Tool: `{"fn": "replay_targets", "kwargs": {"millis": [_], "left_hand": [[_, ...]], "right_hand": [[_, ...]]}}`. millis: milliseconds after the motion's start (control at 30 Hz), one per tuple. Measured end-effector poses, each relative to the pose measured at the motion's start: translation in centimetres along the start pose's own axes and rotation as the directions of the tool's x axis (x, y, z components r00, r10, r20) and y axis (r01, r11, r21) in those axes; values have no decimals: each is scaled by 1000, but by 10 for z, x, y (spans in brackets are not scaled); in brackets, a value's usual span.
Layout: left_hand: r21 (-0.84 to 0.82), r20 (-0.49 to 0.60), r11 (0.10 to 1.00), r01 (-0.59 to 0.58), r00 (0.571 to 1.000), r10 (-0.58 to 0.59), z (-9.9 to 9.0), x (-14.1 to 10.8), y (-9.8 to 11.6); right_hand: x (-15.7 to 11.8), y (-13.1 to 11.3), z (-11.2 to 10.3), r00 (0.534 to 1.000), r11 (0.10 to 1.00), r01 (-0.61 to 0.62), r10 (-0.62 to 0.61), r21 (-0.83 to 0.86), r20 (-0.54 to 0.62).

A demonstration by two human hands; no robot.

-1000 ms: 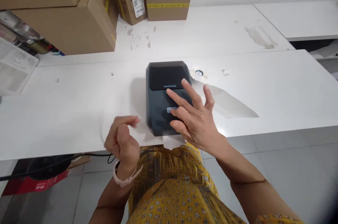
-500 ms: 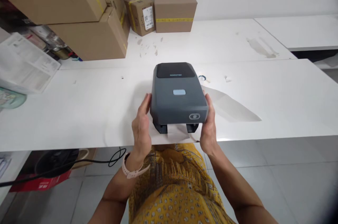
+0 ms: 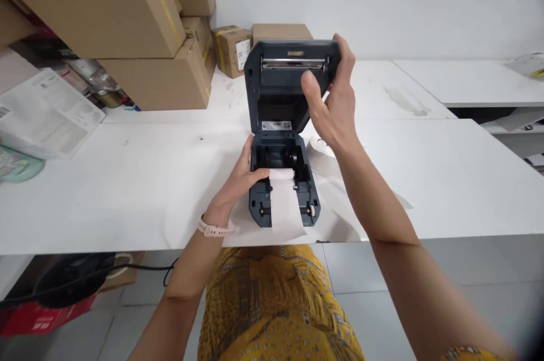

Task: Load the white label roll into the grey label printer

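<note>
A dark grey label printer (image 3: 257,202) stands at the table's front edge with its lid (image 3: 278,80) raised, showing the metal bar inside. My right hand (image 3: 335,100) grips the lid at its upper right corner, thumb on the inner side and fingers behind. Along the left wall of the printer base lies my left hand (image 3: 240,177), its thumb reaching over the rim to the left end of a small white paper roll (image 3: 281,173). From that roll a paper strip (image 3: 287,208) runs forward over the black roller and past the front edge.
Right of the printer sits a larger white roll (image 3: 321,154), partly behind my right arm. Cardboard boxes (image 3: 157,80) are stacked at the back left. A plastic-wrapped package (image 3: 55,111) lies at the far left. A black cable (image 3: 148,266) hangs below the table.
The printer lid has swung up and back, uncovering the paper roll. My right hand has risen with the lid; my left thumb has moved over the base's rim. The view has shifted slightly.
</note>
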State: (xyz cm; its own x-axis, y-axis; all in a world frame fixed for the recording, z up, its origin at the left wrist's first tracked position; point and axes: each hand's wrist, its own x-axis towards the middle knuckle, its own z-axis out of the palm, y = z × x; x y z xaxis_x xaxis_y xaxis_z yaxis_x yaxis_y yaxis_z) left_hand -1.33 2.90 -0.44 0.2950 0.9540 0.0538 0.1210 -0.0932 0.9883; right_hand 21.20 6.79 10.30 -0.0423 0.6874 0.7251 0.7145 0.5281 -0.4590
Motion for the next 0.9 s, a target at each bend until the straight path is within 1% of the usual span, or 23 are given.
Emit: {"fn": "replay_targets", "kwargs": {"millis": [33,100,133,167,200,233,267,300,333,367,400,500,600,633,667,767,800,833,900], "left_hand": [[-11,19,1000,-4,1000,4,2,-1,-2],[-16,21,1000,1,1000,0,4,-1,-4],[-12,15,1000,1,1000,-1,4,0,-5],[-6,9,1000,-4,1000,4,5,0,-5],[-1,4,1000,-16,1000,16,5,1,-5],[5,0,1000,-29,1000,29,5,1,-5],[14,-5,999,-42,999,42,5,1,-5],[26,-14,998,-52,999,52,5,0,-5],[46,-25,997,-56,998,57,4,-1,-4],[73,-36,996,-53,998,56,3,-1,-3],[105,-45,994,-44,998,49,2,-2,-1],[173,-51,985,-16,998,25,-3,-4,3],[155,-10,988,-19,1000,21,-9,-5,5],[148,3,989,-22,1000,22,-11,-5,5],[147,12,989,-26,1000,24,-12,-5,6],[161,8,986,-31,1000,30,-14,-5,7],[159,4,987,-32,999,31,-14,-5,8],[156,3,987,-32,999,32,-14,-5,8],[148,5,988,-41,999,41,-13,-5,9]], "right_hand": [[-1,-3,-2,999,1000,13,-14,-19,-32],[-11,-9,-7,990,996,60,-68,-70,-125],[-18,-12,-9,987,991,93,-104,-93,-123],[-27,-14,-10,989,986,135,-140,-99,-50],[-36,-15,-11,978,979,189,-180,-81,102],[-44,-14,-10,925,968,247,-224,-38,307],[-50,-12,-9,818,956,292,-261,19,512],[-55,-9,-6,686,945,319,-283,72,670],[-57,-6,-3,572,935,336,-295,109,766],[-58,-3,-1,499,930,346,-296,126,815],[-58,-1,2,465,929,348,-290,128,837],[-52,2,6,429,939,312,-275,144,861],[-49,4,6,367,951,252,-263,177,892],[-48,5,6,357,954,235,-264,187,896],[-48,6,6,359,955,220,-269,199,894],[-46,10,6,392,953,187,-295,238,871],[-44,10,6,391,953,173,-298,249,871],[-42,11,5,381,953,151,-300,261,875],[-35,12,-1,340,948,67,-316,312,886]]}}
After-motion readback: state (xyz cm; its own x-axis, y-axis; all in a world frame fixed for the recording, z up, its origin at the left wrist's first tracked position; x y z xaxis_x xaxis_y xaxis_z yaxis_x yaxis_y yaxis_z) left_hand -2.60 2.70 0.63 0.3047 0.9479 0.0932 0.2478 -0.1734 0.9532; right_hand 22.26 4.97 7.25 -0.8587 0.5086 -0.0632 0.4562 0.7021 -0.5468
